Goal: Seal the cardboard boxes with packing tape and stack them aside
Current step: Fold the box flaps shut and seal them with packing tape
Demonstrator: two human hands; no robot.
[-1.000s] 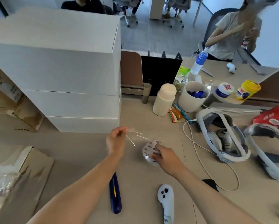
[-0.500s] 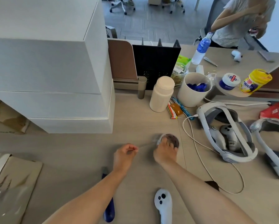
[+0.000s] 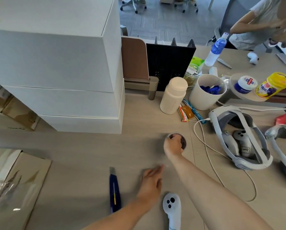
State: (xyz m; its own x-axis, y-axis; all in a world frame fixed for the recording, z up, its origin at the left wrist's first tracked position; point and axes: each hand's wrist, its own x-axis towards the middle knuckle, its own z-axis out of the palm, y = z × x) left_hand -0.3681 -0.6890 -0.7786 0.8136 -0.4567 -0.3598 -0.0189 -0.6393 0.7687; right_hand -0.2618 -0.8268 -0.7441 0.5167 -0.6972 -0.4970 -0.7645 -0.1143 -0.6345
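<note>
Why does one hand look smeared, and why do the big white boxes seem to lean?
Head view: the left hand is motion-blurred at its fingertips, while the right hand looks sharper. The wide-angle lens bows and tilts the stacked white boxes. The plastic film at lower left throws bright glints.

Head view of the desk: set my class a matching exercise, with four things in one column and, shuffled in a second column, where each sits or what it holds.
Things
1. utility knife
2. white boxes
3. water bottle
4. cream tub

Places or states
A. holds blue items
B. stacked at the left of the desk
C. lies flat on the near desk
D. stands on the far desk

Pairs: 1-C, 2-B, 3-D, 4-A
</note>
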